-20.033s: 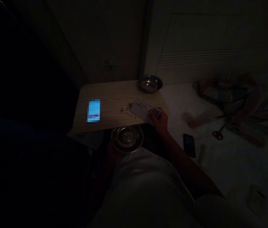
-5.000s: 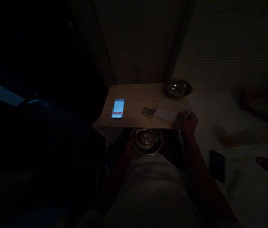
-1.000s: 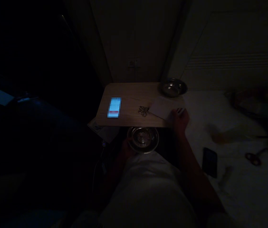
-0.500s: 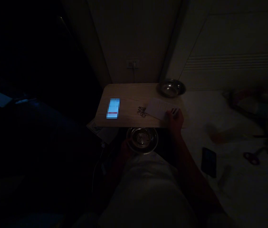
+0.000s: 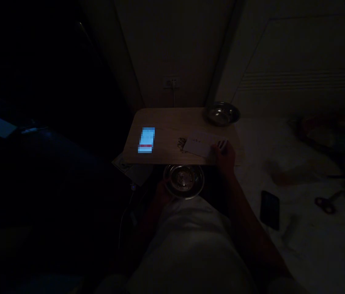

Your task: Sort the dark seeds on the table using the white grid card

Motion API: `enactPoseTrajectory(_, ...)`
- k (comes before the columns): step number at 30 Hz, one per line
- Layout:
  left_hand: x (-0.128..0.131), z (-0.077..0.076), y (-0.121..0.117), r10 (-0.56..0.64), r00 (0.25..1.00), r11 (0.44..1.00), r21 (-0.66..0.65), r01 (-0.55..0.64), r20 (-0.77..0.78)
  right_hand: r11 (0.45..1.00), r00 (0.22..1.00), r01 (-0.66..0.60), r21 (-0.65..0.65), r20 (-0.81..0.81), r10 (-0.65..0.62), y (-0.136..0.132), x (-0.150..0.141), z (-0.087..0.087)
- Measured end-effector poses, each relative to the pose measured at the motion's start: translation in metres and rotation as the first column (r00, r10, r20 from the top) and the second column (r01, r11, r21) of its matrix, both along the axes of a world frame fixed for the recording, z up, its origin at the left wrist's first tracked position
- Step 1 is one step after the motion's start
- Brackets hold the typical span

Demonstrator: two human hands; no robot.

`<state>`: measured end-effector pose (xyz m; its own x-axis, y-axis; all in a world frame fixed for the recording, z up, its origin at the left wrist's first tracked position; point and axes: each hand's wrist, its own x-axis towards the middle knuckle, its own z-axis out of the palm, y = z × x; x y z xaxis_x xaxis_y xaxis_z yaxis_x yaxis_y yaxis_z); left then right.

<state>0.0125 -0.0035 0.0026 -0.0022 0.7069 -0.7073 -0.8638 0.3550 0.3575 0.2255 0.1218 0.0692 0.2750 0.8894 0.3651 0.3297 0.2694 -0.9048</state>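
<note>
In dim light my right hand (image 5: 225,156) grips the right end of a white slotted plastic tray (image 5: 198,145) low over the small wooden table (image 5: 166,118); I cannot tell whether it touches the top. Against the tray's left edge lies a patch of small dark bits (image 5: 181,144), too small to name. My left hand (image 5: 163,192) is closed on the left rim of a round metal bowl (image 5: 184,194) just below the table's front edge. Some small bits show inside this bowl. The fingers under it are hidden.
A second metal bowl (image 5: 222,114) stands at the table's back right corner. A lit phone (image 5: 146,140) lies on the left side. On the white sheet at right are a dark phone (image 5: 269,210), scissors (image 5: 324,205) and blurred cloth (image 5: 328,130). Behind is a wall socket (image 5: 171,82).
Over the last second the tray and my right hand have moved left, up to the dark bits. Compared with 20 seconds ago, the bits lie closer together. My left hand keeps the bowl in place.
</note>
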Motion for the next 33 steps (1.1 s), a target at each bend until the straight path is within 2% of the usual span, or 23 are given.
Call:
enactPoseTrajectory(4, 0.0003, -0.0011, -0.0011, 0.032, 0.999, 0.999, 0.015, -0.032, -0.024, 1.0, 1.0, -0.011, 0.002, -0.029, 0.011, -0.0029, -0.0009, 0.0037)
enactPoseTrajectory(8, 0.001, -0.0017, 0.0021, 0.016, 1.0, 1.0, -0.013, -0.016, -0.023, 1.0, 1.0, -0.026, -0.004, -0.018, 0.026, -0.0054, -0.0004, 0.0064)
enactPoseTrajectory(14, 0.0004, 0.0002, 0.002, 0.016, 1.0, 0.999, -0.033, -0.016, -0.018, 0.999, 0.999, 0.043, 0.005, 0.002, -0.043, -0.0045, 0.0005, 0.0056)
enactPoseTrajectory(20, 0.0008, -0.0011, 0.0004, 0.037, 0.999, 0.999, 0.01, -0.037, -0.011, 0.996, 0.996, -0.076, -0.036, -0.039, 0.075, -0.0036, -0.0037, 0.003)
enactPoseTrajectory(28, 0.0011, 0.0025, 0.0024, 0.014, 1.0, 1.0, -0.017, -0.013, 0.01, 0.994, 0.994, 0.108, -0.011, 0.004, -0.108, -0.0029, 0.0028, 0.0013)
enactPoseTrajectory(30, 0.0013, 0.002, 0.0021, 0.012, 1.0, 1.0, -0.019, -0.012, 0.001, 0.993, 0.993, 0.119, -0.007, -0.006, -0.119, -0.0038, 0.0009, 0.0035)
enactPoseTrajectory(33, 0.0018, 0.0013, 0.0021, 0.025, 1.0, 0.999, -0.021, -0.026, -0.01, 0.998, 0.998, 0.06, -0.013, -0.007, -0.06, -0.0063, -0.0053, 0.0079)
